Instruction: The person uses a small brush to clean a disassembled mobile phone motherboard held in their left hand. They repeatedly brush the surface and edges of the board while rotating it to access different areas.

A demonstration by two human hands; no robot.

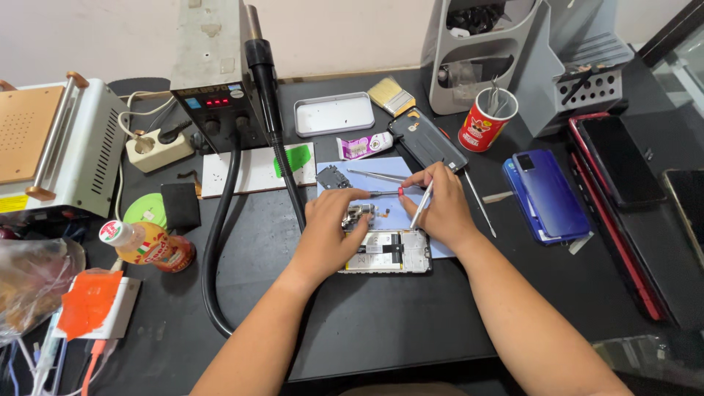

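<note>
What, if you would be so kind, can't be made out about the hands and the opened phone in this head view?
- Opened phone: its left end is hidden under the left hand.
- Small metal part by the left fingers: too small to identify.
- Right hand: its grip on the thin tool is partly covered by its own fingers; the tool tip is too small to see.
- Red cup: its contents are too small to identify.

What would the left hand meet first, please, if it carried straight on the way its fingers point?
Probably the right hand: the left hand points right across the opened phone, though depth is hard to judge.
</note>
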